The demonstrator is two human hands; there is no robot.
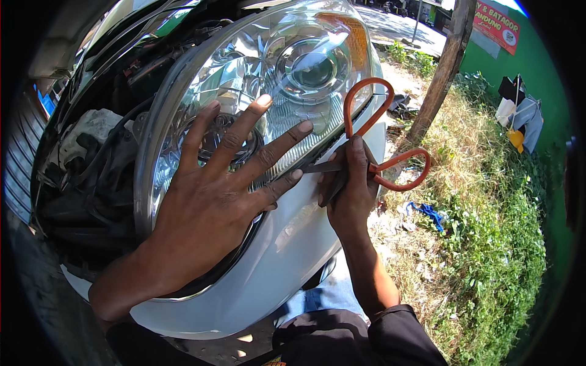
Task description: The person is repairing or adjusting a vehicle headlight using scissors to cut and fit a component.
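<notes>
Sleeve [390,332] of dark cloth comes in nearest the lower edge, and from it the right forearm rises to the right hand [353,189], whose fingers are curled shut around the scissors [372,140] near the pivot. The orange handle loops stand out above and to the right of those fingers, free of them, while the dark blades run leftward from the grip and lie along the seam where the headlight [274,79] meets the white bumper [293,226]; the blade tip sits just beside the little finger of the other hand. That left hand [213,195] lies flat on the clear lens with its fingers spread wide and straight, holding nothing, only pressing on the glass; its fingertips [264,100] point up and to the right, toward the round projector lens that shows just beyond them inside the lamp. Past the thumb side of the left hand, the open engine bay [97,177] shows dark hoses and parts. Beyond the right hand's knuckles the ground drops to dry grass [488,232] with a scrap of blue cloth [427,213] lying in it. Farther off, a leaning wooden post [442,67] rises past the handle loops, and behind it stands a green wall [543,73] with clothes [519,116] hanging against it.
</notes>
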